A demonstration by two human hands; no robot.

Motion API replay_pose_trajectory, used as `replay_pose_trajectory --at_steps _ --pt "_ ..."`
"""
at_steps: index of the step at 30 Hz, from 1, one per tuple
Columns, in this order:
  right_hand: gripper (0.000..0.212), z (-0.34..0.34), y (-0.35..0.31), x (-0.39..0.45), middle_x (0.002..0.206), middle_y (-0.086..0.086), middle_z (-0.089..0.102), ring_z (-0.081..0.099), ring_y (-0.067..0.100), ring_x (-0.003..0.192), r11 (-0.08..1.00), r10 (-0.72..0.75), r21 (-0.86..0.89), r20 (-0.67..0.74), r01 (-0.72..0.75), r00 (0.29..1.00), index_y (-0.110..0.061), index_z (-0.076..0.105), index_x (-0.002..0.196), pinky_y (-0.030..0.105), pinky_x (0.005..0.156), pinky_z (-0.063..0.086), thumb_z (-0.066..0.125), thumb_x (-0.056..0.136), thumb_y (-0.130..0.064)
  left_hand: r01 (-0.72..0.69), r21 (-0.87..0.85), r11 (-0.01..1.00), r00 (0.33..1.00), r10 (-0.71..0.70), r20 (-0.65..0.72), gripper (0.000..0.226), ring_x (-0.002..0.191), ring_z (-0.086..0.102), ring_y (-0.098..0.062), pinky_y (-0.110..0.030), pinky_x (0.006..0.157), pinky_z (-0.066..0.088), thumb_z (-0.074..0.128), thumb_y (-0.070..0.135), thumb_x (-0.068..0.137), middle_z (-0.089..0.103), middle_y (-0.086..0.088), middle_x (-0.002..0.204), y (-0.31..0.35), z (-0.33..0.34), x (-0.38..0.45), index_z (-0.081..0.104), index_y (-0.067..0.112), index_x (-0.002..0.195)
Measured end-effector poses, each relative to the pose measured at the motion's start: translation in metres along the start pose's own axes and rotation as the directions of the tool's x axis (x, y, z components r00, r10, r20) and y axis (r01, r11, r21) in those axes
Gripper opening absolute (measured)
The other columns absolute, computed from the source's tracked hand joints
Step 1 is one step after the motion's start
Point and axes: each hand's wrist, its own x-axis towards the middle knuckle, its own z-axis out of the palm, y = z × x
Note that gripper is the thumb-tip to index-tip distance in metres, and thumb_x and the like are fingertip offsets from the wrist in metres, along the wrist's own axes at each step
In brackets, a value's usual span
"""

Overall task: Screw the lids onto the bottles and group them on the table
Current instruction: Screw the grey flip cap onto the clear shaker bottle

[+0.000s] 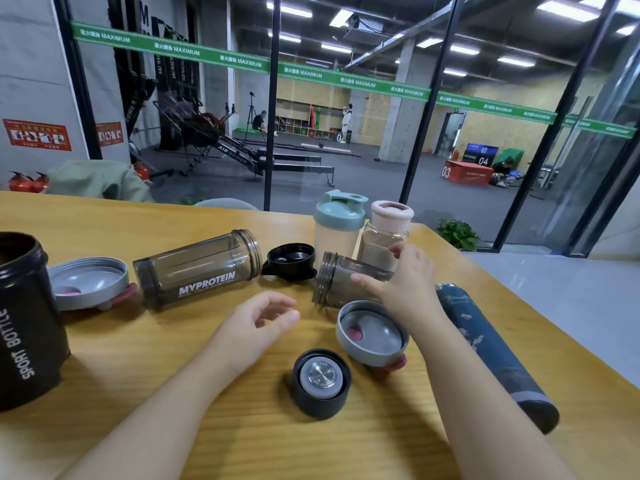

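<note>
At the left edge of the wooden table point(104, 341) stands a black bottle point(24, 327), cut off by the frame, open at the top and lettered "SPORT BOTTLE". Just right of it a grey lid point(88, 282) lies upside down with a pink tab showing. Next, a smoky bottle point(197, 268) marked "MYPROTEIN" lies on its side, mouth open toward the far edge; a finer line under the brand is too small to read. A black lid point(290, 260) rests inverted by its mouth.

The left hand point(259, 323) hovers near the middle of the table, fingers loosely curled and holding nothing. Toward the near edge sits a black cap point(322, 382), its metal inner disc up. A 2nd grey lid point(372, 336) lies inverted beside it, partly under the right wrist.

The right hand point(398, 282) is spread over a smaller smoky bottle point(341, 280) lying on its side — whether it actually grips is unclear. Behind stand 2 capped bottles: a green-lidded shaker point(337, 225) and a pink-lidded clear bottle point(386, 230). Along the right edge lies a dark blue patterned flask point(491, 355).

That makes 6 bottles and 4 loose lids.
</note>
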Motion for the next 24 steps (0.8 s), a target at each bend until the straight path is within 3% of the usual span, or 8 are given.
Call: replay_pose_trajectory --at_steps 4,8,11,15,24 --pt "0.074 0.009 0.005 -0.006 0.133 0.003 0.046 0.035 0.025 0.125 0.995 -0.083 -0.059 0.022 0.084 0.996 -0.019 0.041 0.132 0.042 0.105 0.033 0.071 0.074 -0.053 -0.049 0.218 0.975 0.958 -0.016 0.286 0.082 0.112 0.048 0.011 -0.017 0.096 0.038 0.069 0.081 0.036 0.058 0.019 0.115 0.008 -0.002 -0.007 0.054 0.044 0.107" --pt "0.059 0.012 0.009 -0.009 0.132 0.001 0.052 0.041 0.025 0.125 0.981 -0.108 -0.155 0.056 0.115 0.993 -0.023 0.044 0.132 0.042 0.108 0.026 0.061 0.083 -0.051 -0.087 0.309 0.947 0.908 -0.052 0.415 0.087 0.114 0.032 0.024 -0.011 0.095 0.031 0.082 0.061 0.038 0.041 0.032 0.122 0.021 0.005 -0.014 0.04 0.051 0.114" --pt "0.054 0.014 0.01 -0.007 0.131 -0.004 0.054 0.044 0.021 0.125 0.972 -0.132 -0.186 0.079 0.145 0.988 -0.027 0.045 0.132 0.046 0.111 0.022 0.055 0.085 -0.053 -0.176 0.392 0.903 0.888 -0.026 0.46 0.087 0.118 0.029 0.016 -0.016 0.099 0.029 0.085 0.049 0.053 0.033 0.033 0.121 0.022 0.013 -0.018 0.029 0.053 0.119" --pt "0.057 0.013 0.01 -0.007 0.136 -0.007 0.05 0.041 0.02 0.128 0.969 -0.118 -0.204 0.103 0.137 0.988 -0.03 0.042 0.135 0.043 0.108 0.024 0.053 0.085 -0.055 -0.174 0.411 0.895 0.917 -0.005 0.398 0.073 0.113 0.045 0.008 -0.016 0.097 0.036 0.08 0.044 0.065 0.044 0.025 0.119 0.02 0.013 -0.016 0.031 0.048 0.119" --pt "0.064 0.012 0.008 -0.009 0.144 -0.008 0.041 0.03 0.021 0.133 0.953 -0.121 -0.259 0.153 0.158 0.981 -0.032 0.035 0.14 0.044 0.109 0.019 0.049 0.084 -0.059 -0.041 0.449 0.892 0.997 0.01 0.072 0.072 0.115 0.042 0.0 -0.019 0.093 0.031 0.069 0.039 0.079 0.04 0.018 0.133 0.008 0.004 -0.009 0.026 0.037 0.137"
